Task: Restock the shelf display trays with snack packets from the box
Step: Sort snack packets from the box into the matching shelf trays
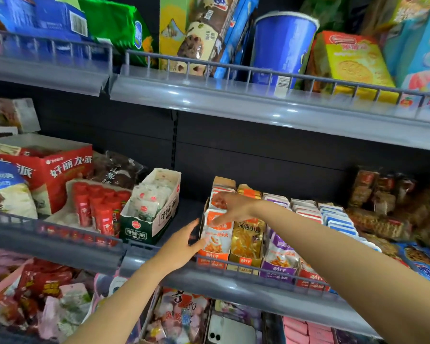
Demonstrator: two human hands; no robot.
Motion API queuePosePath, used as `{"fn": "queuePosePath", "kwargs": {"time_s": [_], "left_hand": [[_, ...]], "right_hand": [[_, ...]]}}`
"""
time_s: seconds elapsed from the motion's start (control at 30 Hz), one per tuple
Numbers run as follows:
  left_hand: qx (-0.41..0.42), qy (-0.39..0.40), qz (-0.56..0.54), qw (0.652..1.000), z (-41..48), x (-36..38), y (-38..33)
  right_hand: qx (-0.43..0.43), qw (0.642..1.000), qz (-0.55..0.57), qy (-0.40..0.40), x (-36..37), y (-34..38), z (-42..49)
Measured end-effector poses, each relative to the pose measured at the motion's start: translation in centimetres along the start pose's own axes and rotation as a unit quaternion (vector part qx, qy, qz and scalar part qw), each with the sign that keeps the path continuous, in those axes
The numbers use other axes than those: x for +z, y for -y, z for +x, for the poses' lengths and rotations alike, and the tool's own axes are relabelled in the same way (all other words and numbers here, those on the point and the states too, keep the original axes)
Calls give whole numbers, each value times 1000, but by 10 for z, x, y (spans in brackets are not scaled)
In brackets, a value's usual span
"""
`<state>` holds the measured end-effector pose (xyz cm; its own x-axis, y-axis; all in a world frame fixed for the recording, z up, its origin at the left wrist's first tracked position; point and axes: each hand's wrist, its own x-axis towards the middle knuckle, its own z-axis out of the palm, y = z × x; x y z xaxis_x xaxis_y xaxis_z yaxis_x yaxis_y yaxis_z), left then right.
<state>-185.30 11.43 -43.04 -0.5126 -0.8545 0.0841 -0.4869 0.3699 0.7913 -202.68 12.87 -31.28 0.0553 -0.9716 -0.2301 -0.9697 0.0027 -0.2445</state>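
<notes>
Head view is showing both bare arms reaching to the middle shelf (233,289). Right hand (233,207) is lying released, fingers spread, pressing on the row of orange packets (217,240) standing in the orange tray (212,261), which is sitting at the left end of a line of trays, just beside the gold tray (245,260); its thumb tip is blurring into the front packet. Left hand (181,244) is reaching in released, fingers straight, tips at the tray's left wall; whether they are touching is hard to tell. Wire rail (258,269) is crossing and partly hiding the tray fronts. Below, a white phone (230,331) is being cut off by the frame's bottom edge
</notes>
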Motion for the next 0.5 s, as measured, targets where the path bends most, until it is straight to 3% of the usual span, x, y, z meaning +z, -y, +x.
{"fn": "queuePosePath", "kwargs": {"time_s": [0.23,0.5], "left_hand": [[16,18,53,998,8,-1,5],[13,28,43,999,6,-2,4]], "right_hand": [[57,990,-89,91,1,-3,38],[52,983,-147,96,5,-3,45]]}}
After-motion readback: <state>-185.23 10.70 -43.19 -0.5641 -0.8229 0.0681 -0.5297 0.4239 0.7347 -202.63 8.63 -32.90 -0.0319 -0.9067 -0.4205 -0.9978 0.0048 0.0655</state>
